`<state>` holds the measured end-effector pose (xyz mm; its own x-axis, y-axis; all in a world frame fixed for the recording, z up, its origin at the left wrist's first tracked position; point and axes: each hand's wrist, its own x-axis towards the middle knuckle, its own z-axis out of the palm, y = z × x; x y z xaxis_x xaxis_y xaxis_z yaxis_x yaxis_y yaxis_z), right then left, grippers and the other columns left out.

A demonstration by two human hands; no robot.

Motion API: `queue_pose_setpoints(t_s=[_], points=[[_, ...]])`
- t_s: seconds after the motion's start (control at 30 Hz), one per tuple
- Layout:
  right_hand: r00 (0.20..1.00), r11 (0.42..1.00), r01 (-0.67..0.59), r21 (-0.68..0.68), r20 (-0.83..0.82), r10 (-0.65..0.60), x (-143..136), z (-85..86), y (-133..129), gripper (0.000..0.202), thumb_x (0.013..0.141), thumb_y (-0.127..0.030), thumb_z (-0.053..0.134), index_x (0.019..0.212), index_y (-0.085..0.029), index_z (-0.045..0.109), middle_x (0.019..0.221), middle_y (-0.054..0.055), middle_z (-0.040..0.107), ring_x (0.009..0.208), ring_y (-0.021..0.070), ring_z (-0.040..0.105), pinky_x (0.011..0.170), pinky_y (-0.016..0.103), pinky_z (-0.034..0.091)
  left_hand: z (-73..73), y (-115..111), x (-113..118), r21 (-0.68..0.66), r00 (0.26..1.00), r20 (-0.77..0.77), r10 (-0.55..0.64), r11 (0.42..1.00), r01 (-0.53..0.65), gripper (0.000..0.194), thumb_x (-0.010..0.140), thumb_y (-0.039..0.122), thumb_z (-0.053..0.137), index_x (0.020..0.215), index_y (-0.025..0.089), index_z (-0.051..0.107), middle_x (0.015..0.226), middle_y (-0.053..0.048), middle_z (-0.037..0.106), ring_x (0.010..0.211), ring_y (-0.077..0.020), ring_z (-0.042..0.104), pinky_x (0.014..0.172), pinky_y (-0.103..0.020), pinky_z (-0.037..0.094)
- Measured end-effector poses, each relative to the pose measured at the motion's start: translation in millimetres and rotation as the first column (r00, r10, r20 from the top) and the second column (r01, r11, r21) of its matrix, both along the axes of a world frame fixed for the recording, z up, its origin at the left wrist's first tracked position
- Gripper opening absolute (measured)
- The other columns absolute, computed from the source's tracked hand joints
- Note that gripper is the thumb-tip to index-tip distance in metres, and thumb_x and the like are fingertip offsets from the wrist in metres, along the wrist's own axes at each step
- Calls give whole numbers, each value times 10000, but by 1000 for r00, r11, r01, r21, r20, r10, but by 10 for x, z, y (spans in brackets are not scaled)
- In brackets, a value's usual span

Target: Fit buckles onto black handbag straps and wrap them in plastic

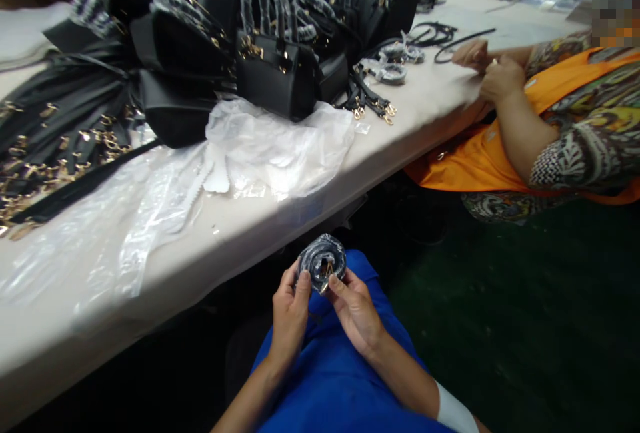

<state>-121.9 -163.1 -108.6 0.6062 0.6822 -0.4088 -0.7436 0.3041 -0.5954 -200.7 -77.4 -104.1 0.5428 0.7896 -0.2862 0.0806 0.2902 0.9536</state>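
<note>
A coiled black strap [316, 261] wrapped in clear plastic is held up over the blue-clothed lap, with gold metal clips at its centre. My left hand [293, 310] grips the coil's left side, thumb in front. On the lower right side, my right hand [356, 308] holds it too, its thumb at the gold clip. Both hands are off the table, just beyond its front edge. A black handbag [275, 73] with plastic-wrapped handles stands on the table beyond them, behind crumpled clear plastic bags [280, 146].
On the left of the white-covered table [235, 236] lie many black straps [60, 120] with gold clips. More black bags [175, 46] are piled at the back. Wrapped coils [390, 73] and short straps [373, 96] lie right of centre. A person in an orange apron [505, 146] works at the right.
</note>
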Motion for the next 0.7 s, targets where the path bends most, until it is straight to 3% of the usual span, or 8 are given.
queue_pose_setpoints(t_s=[0.13,0.27,0.47,0.6,0.7], points=[[1000,999,20,29,3,-20,50,42,193,411,733,-325,798,1096,-198,653,1140,71,674,1053,234,623,986,388,478,46,38,173,179,999,-24,-23,983,27,396,885,482,540,1135,179,590,1111,-98,647,1049,-234,608,946,-352,446],[1000,999,21,31,16,-22,117,87,424,502,705,-333,817,1154,-227,620,1171,60,664,1166,260,579,1069,424,428,88,126,359,347,996,-47,78,936,-57,324,947,460,402,1034,194,565,1058,-102,605,1021,-230,582,940,-378,434],[992,999,-51,-1,112,51,-7,117,557,578,739,-382,786,1241,-221,549,1223,75,645,1190,271,568,1130,455,347,129,198,364,327,988,-18,154,935,-139,313,957,464,356,1067,203,489,1046,-106,615,976,-234,589,900,-400,438],[953,989,-127,-72,267,142,37,26,480,499,764,-393,760,1181,-179,586,1226,101,643,1213,285,554,1148,450,310,150,287,202,391,996,-60,66,920,-38,289,951,452,362,1037,207,489,1001,-90,621,944,-237,593,872,-386,442],[896,974,-165,-155,390,213,184,40,338,594,731,-364,788,1246,-195,543,1272,107,609,1226,286,544,1113,448,365,227,424,11,445,976,-188,-110,876,185,269,950,436,354,1023,209,477,987,-92,617,896,-237,591,828,-383,447]])
